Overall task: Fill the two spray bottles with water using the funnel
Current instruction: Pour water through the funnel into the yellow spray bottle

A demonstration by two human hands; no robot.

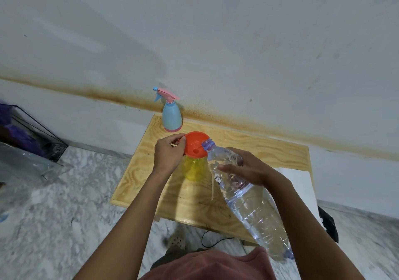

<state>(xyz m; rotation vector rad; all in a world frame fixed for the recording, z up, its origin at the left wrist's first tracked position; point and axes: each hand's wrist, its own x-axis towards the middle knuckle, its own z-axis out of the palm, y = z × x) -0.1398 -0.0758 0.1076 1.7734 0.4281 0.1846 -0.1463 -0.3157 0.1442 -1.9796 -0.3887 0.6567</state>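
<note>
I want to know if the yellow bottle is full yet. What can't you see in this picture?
- Head view: the water level in the yellow bottle; the orange funnel covers its mouth.
- The left hand hides the funnel's near-left rim.
- The water bottle base is blurred by the shirt.

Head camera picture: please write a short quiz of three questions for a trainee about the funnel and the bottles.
1. True or false: the orange funnel sits on the yellow bottle.
2. Which hand steadies the funnel at its rim? A) left hand B) right hand C) neither
3. Fill in: the blue spray bottle stands at the far edge of the wooden table, with its pink sprayer head ______ on.

Key
1. True.
2. A; the right hand tilts the clear water bottle, mouth over the funnel.
3. still.
</note>
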